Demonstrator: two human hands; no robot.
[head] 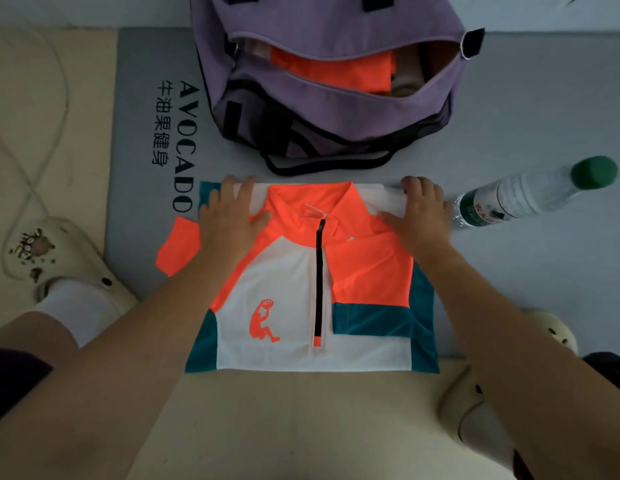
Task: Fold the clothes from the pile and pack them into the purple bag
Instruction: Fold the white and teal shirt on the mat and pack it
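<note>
An orange, white and teal zip-neck shirt (301,292) lies folded into a rectangle on the grey mat, collar pointing away from me. My left hand (228,220) holds its far left corner, fingertips curled over the top edge. My right hand (419,213) grips the far right corner the same way. An orange sleeve end pokes out at the left. Beyond the shirt stands the purple bag (336,109), unzipped, with a folded orange garment (332,72) and pale fabric inside.
A plastic water bottle (530,195) with a green cap lies on its side just right of my right hand. The grey mat (526,116) carries "AVOCADO" lettering at the left. My feet in cream clogs (55,258) flank the shirt. A white cord trails at far left.
</note>
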